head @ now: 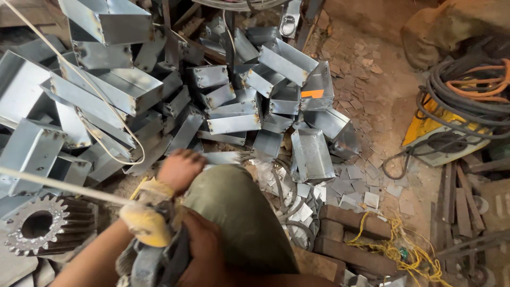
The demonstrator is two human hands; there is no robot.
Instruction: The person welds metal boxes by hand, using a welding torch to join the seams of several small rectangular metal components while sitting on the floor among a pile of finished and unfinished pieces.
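My left hand (179,169) rests fisted on my olive-trousered knee (234,212), above centre-bottom. My right hand (204,250) is clamped on a grimy grey tool (151,260) with a yellow head, lower left. Shiny folded sheet-metal boxes (127,90) heap across the upper left; one bears an orange rectangular label (312,93). A toothed steel gear (40,223) lies far left.

grey sheet-metal boxes (234,123) | orange patch (312,93) on one box | yellow tool handle (144,223) | olive-green trouser knee (239,212) | yellow machine (441,135) | orange hose (478,87) | yellow cord (404,250)
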